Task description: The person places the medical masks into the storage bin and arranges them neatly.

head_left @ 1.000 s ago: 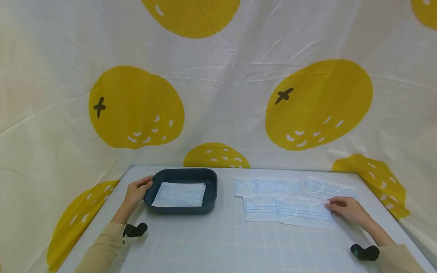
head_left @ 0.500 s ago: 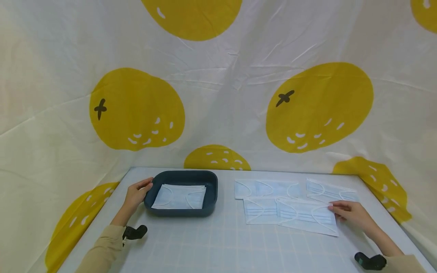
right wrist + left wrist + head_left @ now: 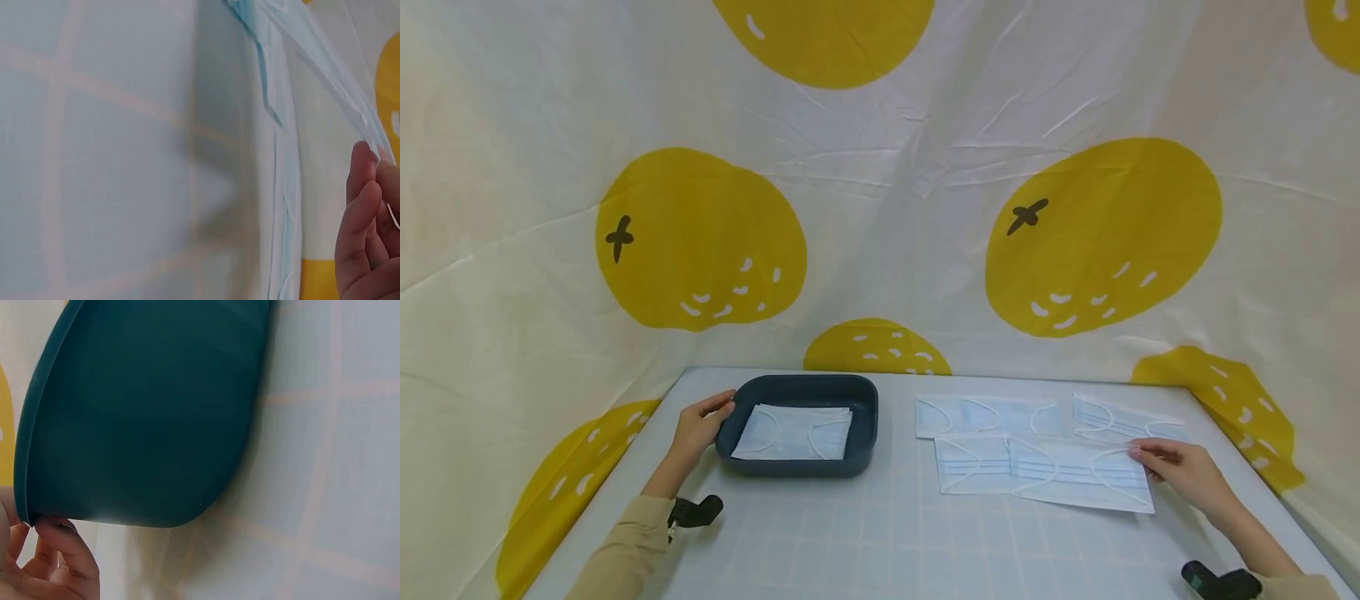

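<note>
My left hand (image 3: 700, 427) grips the left rim of a dark teal tray (image 3: 871, 433), thumb and fingers on either side of the edge in the left wrist view. Inside the tray lies a small stack of light blue face masks (image 3: 792, 433) with white ear loops. On the right, my right hand (image 3: 1183, 477) pinches the upper right corner of a face mask (image 3: 1078, 473). In the right wrist view this mask (image 3: 331, 72) slants up to my fingertips, its held end raised above the table. Its left end overlaps a neighbouring mask (image 3: 973, 467).
Several more face masks lie flat behind, including one at the back right (image 3: 1123, 417) and overlapping ones at the back middle (image 3: 1011, 415). A pale checked cloth covers the table (image 3: 880, 542). A white curtain (image 3: 895, 250) with yellow fruit prints hangs behind it.
My right hand has drawn slightly to the right, with the pinched mask's right end shifting and lifting along with it. The left hand and tray stay in place.
</note>
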`<state>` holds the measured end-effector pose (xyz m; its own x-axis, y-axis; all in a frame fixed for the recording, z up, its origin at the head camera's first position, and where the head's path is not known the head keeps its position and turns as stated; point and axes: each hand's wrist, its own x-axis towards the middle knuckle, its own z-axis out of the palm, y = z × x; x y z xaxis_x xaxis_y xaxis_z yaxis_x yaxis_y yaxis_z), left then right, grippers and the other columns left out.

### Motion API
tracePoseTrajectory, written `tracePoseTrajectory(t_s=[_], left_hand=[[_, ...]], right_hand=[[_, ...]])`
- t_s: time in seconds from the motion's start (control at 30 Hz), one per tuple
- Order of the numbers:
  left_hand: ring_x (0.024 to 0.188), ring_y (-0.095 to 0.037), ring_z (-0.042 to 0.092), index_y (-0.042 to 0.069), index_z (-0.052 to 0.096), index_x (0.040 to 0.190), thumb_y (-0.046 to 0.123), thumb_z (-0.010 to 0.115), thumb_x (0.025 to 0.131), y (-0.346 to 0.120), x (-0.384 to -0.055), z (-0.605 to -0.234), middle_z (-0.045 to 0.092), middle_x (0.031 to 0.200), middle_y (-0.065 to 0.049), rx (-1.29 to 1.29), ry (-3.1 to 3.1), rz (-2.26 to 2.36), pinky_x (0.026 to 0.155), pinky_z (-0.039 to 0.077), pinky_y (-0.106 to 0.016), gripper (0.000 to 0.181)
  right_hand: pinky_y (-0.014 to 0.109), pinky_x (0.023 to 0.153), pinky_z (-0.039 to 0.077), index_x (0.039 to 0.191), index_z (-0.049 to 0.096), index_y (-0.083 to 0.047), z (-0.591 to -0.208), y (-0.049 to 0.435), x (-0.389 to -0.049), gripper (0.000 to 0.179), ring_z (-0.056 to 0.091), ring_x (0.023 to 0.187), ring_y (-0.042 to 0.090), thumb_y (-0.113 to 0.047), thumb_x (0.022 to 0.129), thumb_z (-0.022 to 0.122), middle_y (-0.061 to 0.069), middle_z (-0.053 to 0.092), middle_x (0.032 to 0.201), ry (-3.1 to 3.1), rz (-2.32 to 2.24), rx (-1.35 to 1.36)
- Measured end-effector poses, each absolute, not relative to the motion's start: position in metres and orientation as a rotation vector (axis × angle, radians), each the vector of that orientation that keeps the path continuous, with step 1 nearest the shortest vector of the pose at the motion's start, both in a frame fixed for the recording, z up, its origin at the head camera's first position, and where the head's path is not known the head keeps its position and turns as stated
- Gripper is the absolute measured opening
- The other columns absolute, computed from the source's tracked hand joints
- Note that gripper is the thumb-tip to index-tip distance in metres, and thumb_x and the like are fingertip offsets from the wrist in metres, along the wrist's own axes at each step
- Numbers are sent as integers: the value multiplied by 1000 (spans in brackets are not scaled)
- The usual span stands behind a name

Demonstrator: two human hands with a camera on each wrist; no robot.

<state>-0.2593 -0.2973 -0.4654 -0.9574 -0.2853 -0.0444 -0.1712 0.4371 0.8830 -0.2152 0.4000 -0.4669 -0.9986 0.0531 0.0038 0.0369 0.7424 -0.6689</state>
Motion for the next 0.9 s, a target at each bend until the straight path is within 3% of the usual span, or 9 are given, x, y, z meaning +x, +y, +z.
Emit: tracePoseTrajectory(t_s=[0.27,0.6,0.9], left_hand=[[123,-28,49,6,47,141,26,49,101,-299,-260,-463,47,143,-22,413,-2578,-1563,70,51,-10,45],[121,-25,50,6,48,141,27,50,100,-295,-260,-463,48,143,-21,406,-2588,-1557,69,49,-9,45],[109,-9,53,6,49,140,30,52,99,-299,-261,-462,48,143,-20,392,-2587,-1547,69,50,-9,47]], right_hand=[[18,64,55,123,55,13,-450,399,-209,64,59,68,7,-44,95,56,12,71,101,-2875,1240,-192],[14,65,53,124,54,13,-441,397,-200,60,57,68,8,-40,96,56,-19,62,88,-2801,1304,-200],[12,68,53,125,56,10,-432,378,-198,60,59,70,12,-41,94,58,-22,60,85,-2745,1396,-195]])
